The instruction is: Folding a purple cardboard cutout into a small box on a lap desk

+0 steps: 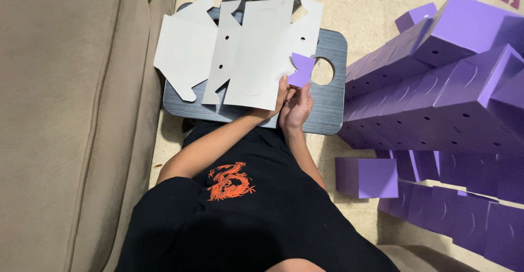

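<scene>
**One flat box blank, two hands on it**

We see one unfolded cardboard blank (240,48), white side up, lying on the grey tabletop (330,100). Our left hand (282,94) pinches its near edge; our right hand (297,105) grips its one purple flap (301,69). Many folded purple boxes (436,102) are piled right; one (367,177) stands apart.

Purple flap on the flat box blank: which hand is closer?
Right. The right hand pinches the purple flap; the left hand grips the box blank edge beside it.
</scene>
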